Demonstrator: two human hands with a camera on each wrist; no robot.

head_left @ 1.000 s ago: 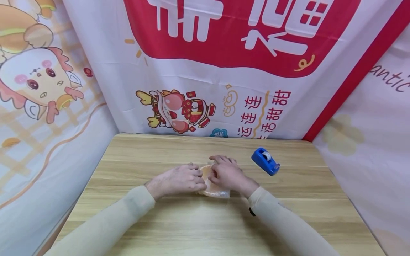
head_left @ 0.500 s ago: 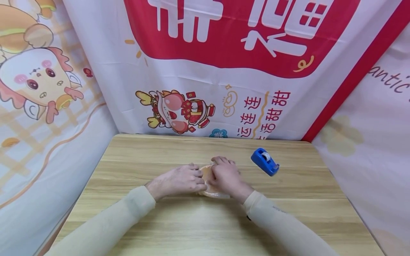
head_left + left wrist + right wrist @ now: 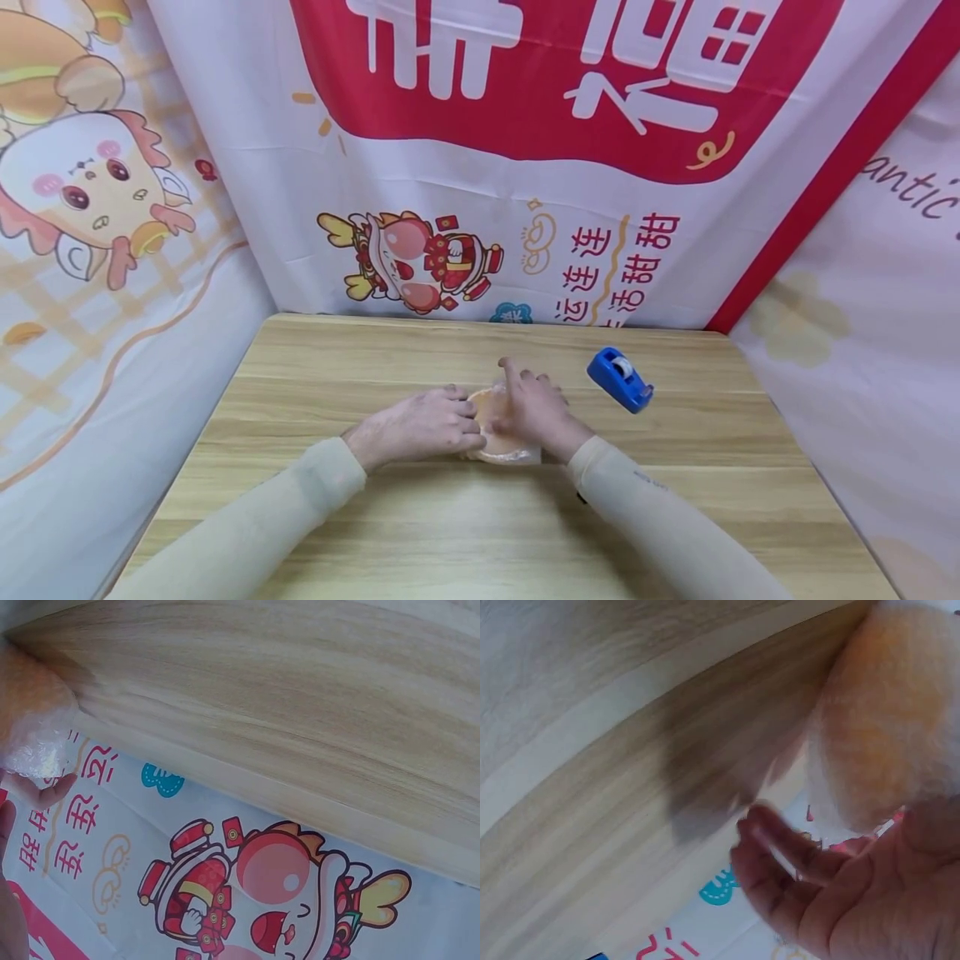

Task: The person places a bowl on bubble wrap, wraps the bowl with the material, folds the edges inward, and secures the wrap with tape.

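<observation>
A round orange bowl [image 3: 486, 407] wrapped in clear bubble wrap [image 3: 525, 457] sits on the wooden table between the two hands. My left hand [image 3: 423, 425] grips its left edge with the fingers bent over the rim. My right hand [image 3: 542, 408] is at its right side, index finger raised and slightly blurred. In the right wrist view the fingers of the right hand [image 3: 870, 900] are loosely bent, with nothing between them, beside the wrapped bowl [image 3: 892, 720]. The left wrist view shows the wrapped bowl [image 3: 34, 712] at its left edge; the left fingers are not seen there.
A blue tape dispenser [image 3: 621, 379] with a roll of tape stands right of the hands, farther back on the table [image 3: 480, 533]. A printed cloth backdrop [image 3: 480, 192] hangs behind the table, with more cloth at both sides.
My right hand has shifted over the right side of the wrapped bowl, its fingers bending down and then lifting and spreading. The left hand stays on the left edge; the dispenser has not moved.
</observation>
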